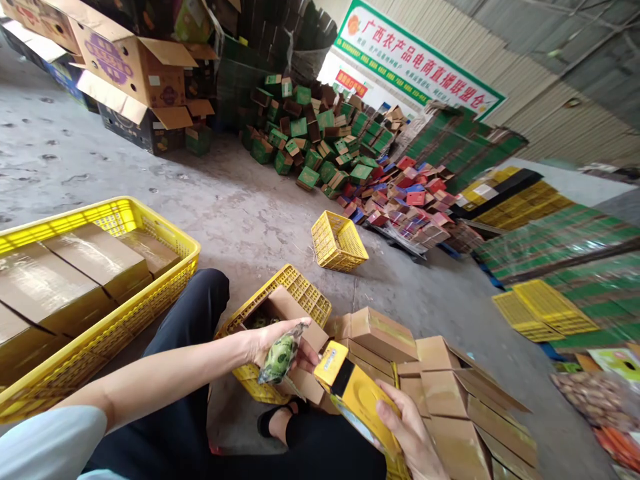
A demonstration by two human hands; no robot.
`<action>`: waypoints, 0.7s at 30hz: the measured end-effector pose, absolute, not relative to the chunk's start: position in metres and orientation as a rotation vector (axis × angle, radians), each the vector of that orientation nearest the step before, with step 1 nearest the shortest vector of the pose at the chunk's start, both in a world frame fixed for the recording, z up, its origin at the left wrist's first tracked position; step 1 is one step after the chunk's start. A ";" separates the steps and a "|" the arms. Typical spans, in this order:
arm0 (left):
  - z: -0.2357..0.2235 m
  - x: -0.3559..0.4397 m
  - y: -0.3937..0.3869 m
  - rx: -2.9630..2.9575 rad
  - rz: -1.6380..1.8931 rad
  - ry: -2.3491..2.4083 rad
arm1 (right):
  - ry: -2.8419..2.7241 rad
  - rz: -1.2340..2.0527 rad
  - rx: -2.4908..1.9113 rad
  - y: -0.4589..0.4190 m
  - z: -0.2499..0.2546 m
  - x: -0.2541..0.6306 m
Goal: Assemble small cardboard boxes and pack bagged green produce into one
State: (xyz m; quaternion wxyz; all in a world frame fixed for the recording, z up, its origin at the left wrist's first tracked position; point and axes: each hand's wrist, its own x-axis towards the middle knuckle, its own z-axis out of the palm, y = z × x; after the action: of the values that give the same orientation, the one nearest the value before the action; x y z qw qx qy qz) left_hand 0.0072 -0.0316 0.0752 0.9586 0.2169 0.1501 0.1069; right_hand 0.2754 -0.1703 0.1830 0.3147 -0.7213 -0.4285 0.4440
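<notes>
My left hand (264, 338) is closed around a clear plastic bag of something green (281, 357), with dark markings on it. My right hand (411, 428) grips a yellow box (367, 400) with a black band near its far end, tilted over my lap. The fingertips of my left hand are close to that end; whether they touch it I cannot tell. Below and beyond my left hand, an open cardboard box (287, 307) sits in a yellow plastic crate (313, 293). Its contents are mostly hidden by my forearm.
On the left stands a large yellow crate (193, 257) holding taped cartons (95, 250). Stacked brown cartons (383, 333) are to the right. A smaller yellow crate (333, 250) lies ahead, before a heap of green boxes (310, 160) and red boxes (415, 199).
</notes>
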 end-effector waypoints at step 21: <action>0.076 0.019 -0.045 0.359 0.385 0.587 | -1.305 1.186 -1.937 -0.177 0.200 0.252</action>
State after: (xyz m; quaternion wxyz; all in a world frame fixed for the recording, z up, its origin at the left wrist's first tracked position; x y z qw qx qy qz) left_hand 0.0188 -0.0453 0.0764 0.9233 0.1748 0.2857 0.1878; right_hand 0.2523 -0.1766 0.2002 0.2579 -0.7145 -0.4812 0.4375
